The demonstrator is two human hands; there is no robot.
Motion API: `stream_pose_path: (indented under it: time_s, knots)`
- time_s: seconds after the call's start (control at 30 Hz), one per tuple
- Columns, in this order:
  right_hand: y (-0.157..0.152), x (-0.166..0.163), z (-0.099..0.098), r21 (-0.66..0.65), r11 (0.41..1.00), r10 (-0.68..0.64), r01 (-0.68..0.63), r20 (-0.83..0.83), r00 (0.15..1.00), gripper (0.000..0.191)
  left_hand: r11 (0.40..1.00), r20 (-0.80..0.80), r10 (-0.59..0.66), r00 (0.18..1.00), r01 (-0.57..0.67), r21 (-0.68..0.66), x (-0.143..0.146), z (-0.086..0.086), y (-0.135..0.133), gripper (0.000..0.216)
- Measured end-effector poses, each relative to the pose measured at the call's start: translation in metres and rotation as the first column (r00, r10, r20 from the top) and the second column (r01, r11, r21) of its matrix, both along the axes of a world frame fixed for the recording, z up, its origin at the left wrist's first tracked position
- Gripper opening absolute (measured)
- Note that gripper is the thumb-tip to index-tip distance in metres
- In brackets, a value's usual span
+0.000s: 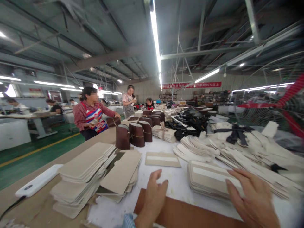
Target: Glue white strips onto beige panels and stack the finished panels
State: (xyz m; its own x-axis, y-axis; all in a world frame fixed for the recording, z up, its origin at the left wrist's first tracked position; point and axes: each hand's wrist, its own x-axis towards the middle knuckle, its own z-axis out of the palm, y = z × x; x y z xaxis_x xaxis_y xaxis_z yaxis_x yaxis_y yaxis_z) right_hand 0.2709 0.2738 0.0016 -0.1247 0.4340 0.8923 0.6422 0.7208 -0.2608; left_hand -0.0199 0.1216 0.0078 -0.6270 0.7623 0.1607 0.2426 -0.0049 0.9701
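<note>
My left hand (pixel 152 198) rests flat on a brown leather sheet (pixel 185 213) at the table's near edge, fingers together. My right hand (pixel 251 198) lies spread on a stack of beige pieces with a white strip (pixel 209 177), fingers apart, gripping nothing that I can see. One single beige piece with a white strip (pixel 162 159) lies alone on the white tabletop (pixel 178 180) ahead of my left hand.
Two tall stacks of beige board pieces (pixel 83 174) stand at left, beside a white power strip (pixel 38 182). Brown leather bag shells (pixel 136 133) stand further back. Fanned pale pieces and black straps (pixel 235 133) cover the right. People work at the table's left side (pixel 89 114).
</note>
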Motion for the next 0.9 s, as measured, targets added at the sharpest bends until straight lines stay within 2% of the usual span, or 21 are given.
stream_pose_path:
  time_s: [0.07,0.1,0.13,0.23,0.33,0.47,0.73,0.9]
  knots:
    - [-0.023,-0.029,0.021,0.109,0.993,0.031,-0.048,0.151,0.988,0.023,0.998,0.014,0.05,0.999,-0.05,0.025,-0.008,-0.005,0.002,0.047]
    - [-0.031,-0.043,0.029,0.099,0.992,0.055,-0.079,0.222,0.974,0.023,0.997,0.02,0.066,0.998,-0.067,0.036,-0.01,-0.008,0.003,0.044]
    - [-0.037,-0.057,0.034,0.06,0.992,0.087,-0.109,0.29,0.953,0.023,0.996,0.024,0.078,0.997,-0.079,0.048,-0.012,-0.011,0.003,0.041]
    - [-0.045,-0.092,0.04,-0.173,0.973,0.221,-0.155,0.489,0.844,0.026,0.991,0.03,0.095,0.995,-0.097,0.093,-0.013,-0.013,0.003,0.035]
    - [-0.049,-0.124,0.038,-0.322,0.938,0.309,-0.131,0.596,0.741,0.024,0.984,0.035,0.105,0.994,-0.109,0.138,-0.01,-0.013,0.001,0.032]
    - [-0.046,-0.165,0.035,-0.372,0.924,0.327,-0.088,0.649,0.687,0.02,0.982,0.047,0.104,0.993,-0.11,0.154,-0.004,-0.016,0.002,0.028]
    - [-0.012,-0.212,0.021,-0.383,0.918,0.24,0.106,0.747,0.62,0.02,0.99,0.091,0.077,0.993,-0.087,0.112,0.0,-0.017,0.004,0.027]
    - [0.002,-0.229,0.007,-0.34,0.932,0.21,0.122,0.785,0.583,0.024,0.993,0.102,0.09,0.991,-0.098,0.068,0.002,-0.014,0.001,0.027]
